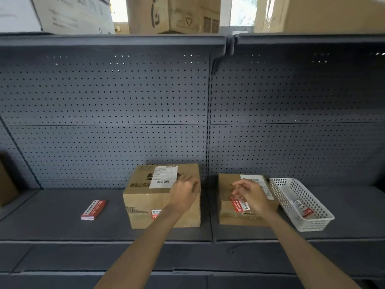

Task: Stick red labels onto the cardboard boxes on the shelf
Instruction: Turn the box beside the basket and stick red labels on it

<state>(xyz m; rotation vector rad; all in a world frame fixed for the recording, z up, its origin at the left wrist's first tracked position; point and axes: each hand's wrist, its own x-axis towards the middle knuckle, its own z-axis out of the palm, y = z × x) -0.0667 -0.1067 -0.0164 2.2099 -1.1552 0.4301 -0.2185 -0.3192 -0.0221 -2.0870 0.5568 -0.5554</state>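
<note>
Right hand [253,196] pinches a red label [239,205] over the smaller cardboard box [230,219] to stick it; left hand [184,193] hovers loose-fingered, empty.

Daylight is pouring through bright gaps [241,11] behind the boxes [173,15] on the top level, blowing out to plain white. Below, the grey pegboard [104,101] is sitting in dimmer, even light, with pinpricks glinting through some upper holes. The overhanging shelf [112,41] is casting a band of shade beneath its lip. The wide lens is bowing straight edges toward the corners. The left hand [184,193] is smearing with motion blur at its fingers [190,180], and the top boxes are looking soft.
</note>
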